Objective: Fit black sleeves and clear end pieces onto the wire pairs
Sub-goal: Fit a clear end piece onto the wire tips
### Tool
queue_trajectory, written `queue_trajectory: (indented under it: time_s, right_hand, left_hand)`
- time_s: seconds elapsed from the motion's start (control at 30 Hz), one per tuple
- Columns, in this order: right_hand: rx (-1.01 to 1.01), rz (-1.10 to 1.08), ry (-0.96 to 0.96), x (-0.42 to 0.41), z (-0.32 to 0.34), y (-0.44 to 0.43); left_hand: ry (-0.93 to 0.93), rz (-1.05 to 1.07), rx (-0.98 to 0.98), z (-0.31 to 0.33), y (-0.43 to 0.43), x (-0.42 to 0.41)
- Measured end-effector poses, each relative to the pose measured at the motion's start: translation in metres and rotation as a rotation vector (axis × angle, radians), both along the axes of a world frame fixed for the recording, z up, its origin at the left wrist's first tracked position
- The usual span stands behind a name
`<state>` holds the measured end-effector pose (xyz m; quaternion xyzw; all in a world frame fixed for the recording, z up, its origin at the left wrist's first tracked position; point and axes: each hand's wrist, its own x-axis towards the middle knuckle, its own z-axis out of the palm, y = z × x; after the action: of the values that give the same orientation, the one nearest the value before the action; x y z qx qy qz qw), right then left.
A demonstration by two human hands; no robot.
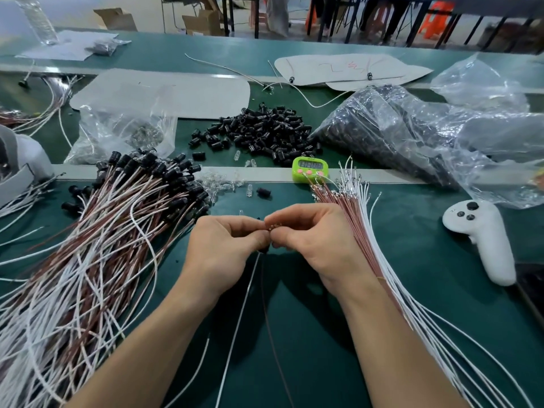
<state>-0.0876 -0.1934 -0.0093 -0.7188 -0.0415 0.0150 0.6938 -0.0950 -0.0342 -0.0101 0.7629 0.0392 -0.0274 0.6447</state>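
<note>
Hands mid-fit on one wire pair, table centre.
Left hand (223, 242) grip pinched tight on a black sleeve (264, 250) threaded on the wire pair (249, 290), which trails to 6 o'clock. Right hand (312, 234) grip pinched on the pair's metal tips; cannot tell if a clear piece is in it. Finished pile (117, 216) at 9 o'clock is big, sleeves on. Unfitted wires (362, 225) at 3 o'clock, many. Loose sleeves heap (265, 134) at 12 o'clock, clear end pieces (223, 184) at 11. Judged well under way, plenty left.
</note>
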Motion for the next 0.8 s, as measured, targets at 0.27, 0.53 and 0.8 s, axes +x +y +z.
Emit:
queue_trajectory:
  time_s: [0.27, 0.53, 0.8]
  right_hand:
    - [-0.05, -0.122, 0.035, 0.0006, -0.0045, 0.0039]
    - [-0.149, -0.104, 0.077, -0.0011, -0.0052, 0.0076]
    - [-0.205, -0.032, 0.046, 0.0019, -0.0038, 0.0016]
  left_hand:
    - [-0.021, 0.016, -0.044, 0.0, 0.0008, 0.0007]
    - [-0.088, 0.048, -0.006, 0.0005, 0.0067, 0.0021]
    - [-0.064, 0.04, 0.0, 0.0006, 0.0089, -0.0002]
